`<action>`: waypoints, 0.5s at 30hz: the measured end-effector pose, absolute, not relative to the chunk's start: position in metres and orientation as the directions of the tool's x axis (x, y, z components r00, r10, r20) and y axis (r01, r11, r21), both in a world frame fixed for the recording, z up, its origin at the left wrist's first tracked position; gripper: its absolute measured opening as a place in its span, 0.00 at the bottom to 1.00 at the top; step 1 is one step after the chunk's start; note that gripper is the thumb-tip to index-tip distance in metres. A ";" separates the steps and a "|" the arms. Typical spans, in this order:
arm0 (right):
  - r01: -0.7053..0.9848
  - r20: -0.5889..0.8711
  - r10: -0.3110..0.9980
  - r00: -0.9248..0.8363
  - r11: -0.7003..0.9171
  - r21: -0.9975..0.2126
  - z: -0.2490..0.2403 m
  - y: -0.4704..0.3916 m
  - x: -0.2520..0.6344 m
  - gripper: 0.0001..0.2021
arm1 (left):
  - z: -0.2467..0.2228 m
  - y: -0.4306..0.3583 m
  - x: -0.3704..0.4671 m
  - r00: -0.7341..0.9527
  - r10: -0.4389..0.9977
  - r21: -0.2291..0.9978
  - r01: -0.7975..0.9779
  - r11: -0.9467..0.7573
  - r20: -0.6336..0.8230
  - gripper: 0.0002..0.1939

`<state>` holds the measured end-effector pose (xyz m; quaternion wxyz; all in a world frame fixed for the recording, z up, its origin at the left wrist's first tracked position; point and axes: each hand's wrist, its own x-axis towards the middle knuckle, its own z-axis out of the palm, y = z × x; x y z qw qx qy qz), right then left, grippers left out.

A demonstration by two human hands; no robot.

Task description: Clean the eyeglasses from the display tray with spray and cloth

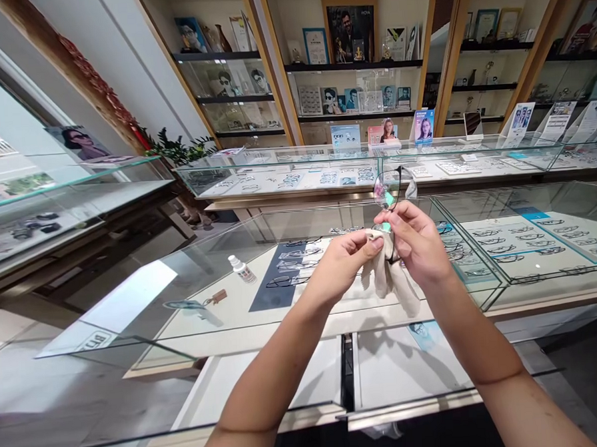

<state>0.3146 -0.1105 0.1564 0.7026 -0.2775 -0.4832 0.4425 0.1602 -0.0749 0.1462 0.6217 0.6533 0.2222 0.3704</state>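
Dark-framed glasses (387,189) are held upright above the glass counter, one lens up and the other low between my hands. My right hand (419,240) is closed on the frame near its middle. A pale beige cloth (392,285) hangs below the fingers of both hands. My left hand (345,264) pinches the cloth against the lower lens, thumb on the near side. The fingers partly hide that lens.
A white spray bottle (241,269) and a brown tag (219,296) are on the left of the glass counter (205,352). Rows of glasses (534,238) lie in the display cases. Two drawers (401,371) stand open below.
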 end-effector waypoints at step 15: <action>-0.401 0.419 0.907 0.045 0.400 -0.824 0.154 -0.107 0.308 0.23 | 0.138 -0.088 0.172 0.603 0.746 0.935 -0.348 -0.074 0.284 0.39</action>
